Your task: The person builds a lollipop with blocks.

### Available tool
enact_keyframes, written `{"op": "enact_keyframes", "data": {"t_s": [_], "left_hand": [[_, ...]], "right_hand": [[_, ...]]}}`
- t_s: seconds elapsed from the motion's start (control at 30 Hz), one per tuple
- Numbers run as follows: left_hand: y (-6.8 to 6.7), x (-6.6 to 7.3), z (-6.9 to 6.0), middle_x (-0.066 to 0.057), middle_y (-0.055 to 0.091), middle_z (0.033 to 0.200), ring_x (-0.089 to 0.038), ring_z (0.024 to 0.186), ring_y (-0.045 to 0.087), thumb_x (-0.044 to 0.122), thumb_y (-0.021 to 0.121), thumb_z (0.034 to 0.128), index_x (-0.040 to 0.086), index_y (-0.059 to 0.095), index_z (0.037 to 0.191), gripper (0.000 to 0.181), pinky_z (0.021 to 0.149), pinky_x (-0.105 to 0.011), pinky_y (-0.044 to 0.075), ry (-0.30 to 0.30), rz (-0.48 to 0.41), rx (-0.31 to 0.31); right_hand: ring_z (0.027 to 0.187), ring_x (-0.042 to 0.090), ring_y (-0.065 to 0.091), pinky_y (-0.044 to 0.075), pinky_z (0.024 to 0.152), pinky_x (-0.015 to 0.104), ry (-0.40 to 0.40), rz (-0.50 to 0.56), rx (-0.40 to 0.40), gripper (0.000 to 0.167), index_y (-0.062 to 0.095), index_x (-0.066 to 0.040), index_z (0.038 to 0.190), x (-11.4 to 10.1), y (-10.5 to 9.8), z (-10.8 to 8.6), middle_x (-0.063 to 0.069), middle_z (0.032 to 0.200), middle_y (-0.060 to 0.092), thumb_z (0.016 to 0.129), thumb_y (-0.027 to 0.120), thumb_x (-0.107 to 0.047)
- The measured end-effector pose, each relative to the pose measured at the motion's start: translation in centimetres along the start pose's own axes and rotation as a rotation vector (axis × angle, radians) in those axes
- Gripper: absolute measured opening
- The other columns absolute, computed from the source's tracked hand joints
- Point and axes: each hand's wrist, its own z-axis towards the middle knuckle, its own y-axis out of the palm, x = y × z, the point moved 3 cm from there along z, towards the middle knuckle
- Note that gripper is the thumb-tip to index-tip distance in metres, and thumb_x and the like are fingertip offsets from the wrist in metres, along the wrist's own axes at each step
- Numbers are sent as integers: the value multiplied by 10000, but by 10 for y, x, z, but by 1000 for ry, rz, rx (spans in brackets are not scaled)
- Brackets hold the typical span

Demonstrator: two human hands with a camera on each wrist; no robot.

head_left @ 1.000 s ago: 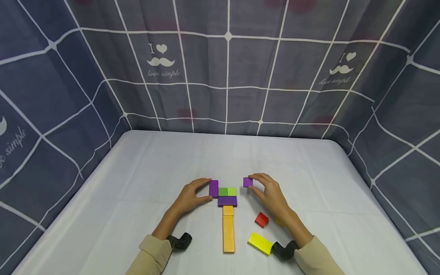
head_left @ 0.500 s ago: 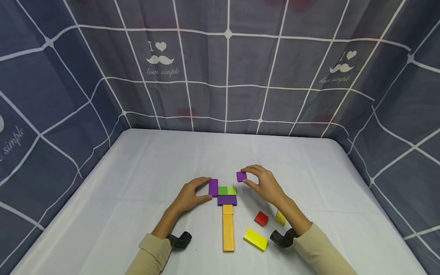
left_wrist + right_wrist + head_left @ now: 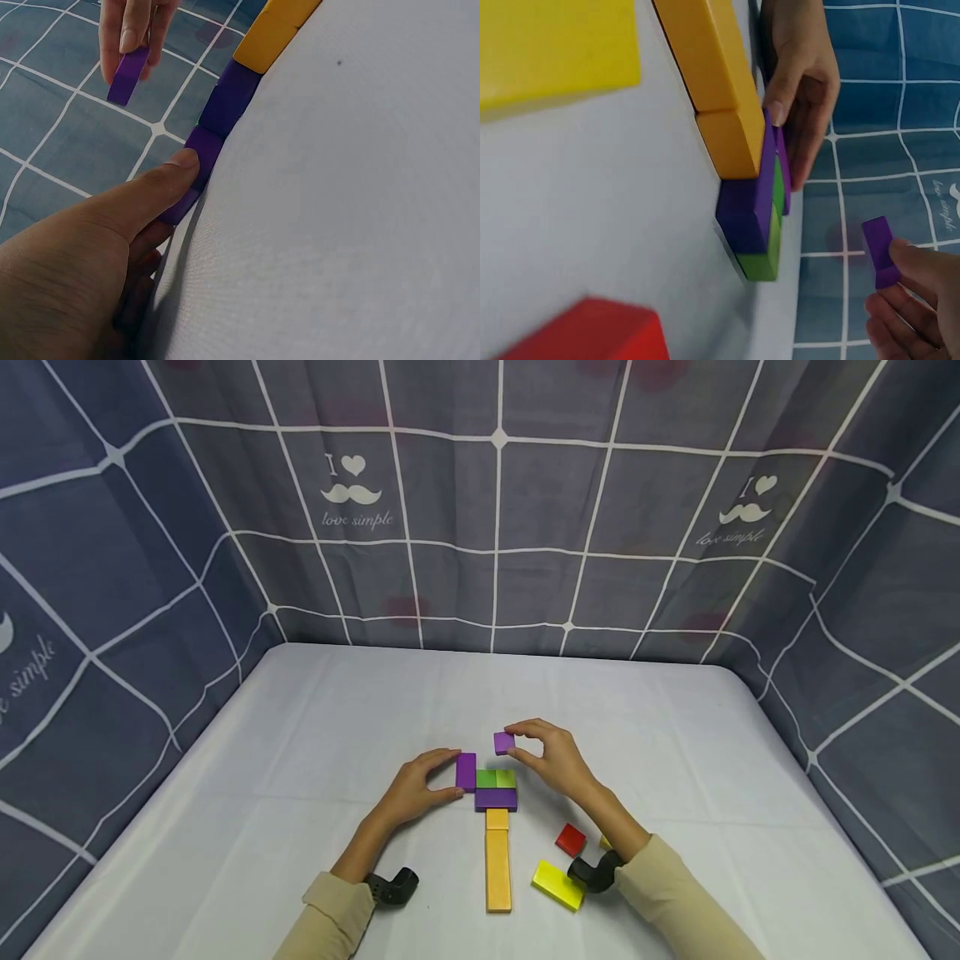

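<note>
Between thumb and fingers, my left hand (image 3: 415, 789) grips the two ends of a purple rectangular block (image 3: 466, 772) lying on the table. Against that block's right side are a green block (image 3: 486, 779) and a light green block (image 3: 506, 779). Just below them lies a dark purple block (image 3: 496, 800), followed by a short orange block (image 3: 497, 819) and a long orange block (image 3: 498, 870). My right hand (image 3: 557, 764) pinches a small purple block (image 3: 503, 743) beyond the green pair; in the right wrist view this purple block (image 3: 881, 251) is held above the table.
A red block (image 3: 571, 840) and a yellow rectangular block (image 3: 556, 883) lie to the right of the orange blocks. Another yellow block (image 3: 604, 842) is mostly hidden under the right forearm. A white cloth (image 3: 360, 710) covers the table, with grid-patterned curtains (image 3: 450, 527) around it.
My right hand has moved left with the small purple block, from right of the green blocks to beyond them. The lower yellow block has shifted slightly left. My left hand stays in place.
</note>
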Motion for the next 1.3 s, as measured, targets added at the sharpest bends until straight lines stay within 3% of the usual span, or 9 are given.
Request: {"op": "enact_keyframes", "data": {"t_s": [0.2,0.4,0.67,0.97,1.3], "left_hand": [[-1,1,1,-105,520,1307,-283,1238,436,366,763,743,129,551,1289,632,1031,-464,344,4,-2,0],[0,1,-1,-112,523,1299,-289,1231,441,363,759,750,123,551,1287,624,1026,-468,349,21,-14,-1],[1,3,-2,-117,521,1300,-294,1229,442,357,756,754,113,544,1293,628,1026,-469,349,21,-11,-1],[-1,3,-1,-111,519,1304,-291,1234,437,364,755,752,114,541,1296,636,1029,-468,345,13,-10,-3],[0,2,-1,-80,524,1304,-256,1244,431,343,765,746,121,544,1295,632,1047,-433,331,-5,3,-5]], "right_hand": [[1004,177,593,506,863,398,46,69,-52,322,670,-96,1116,3,17,5,-20,1063,652,810,720,-182],[981,195,595,511,854,367,51,28,-103,314,668,-69,1107,3,30,6,5,1051,656,804,721,-134],[980,197,596,507,863,349,100,-37,-156,286,670,-66,1092,6,35,5,18,1035,654,817,708,-138],[1004,209,590,494,885,359,123,-26,-204,290,661,-43,1108,7,38,4,52,1057,649,833,691,-130],[1060,216,579,466,925,368,96,-35,-241,302,655,-44,1126,11,40,2,68,1098,650,842,682,-141]]}}
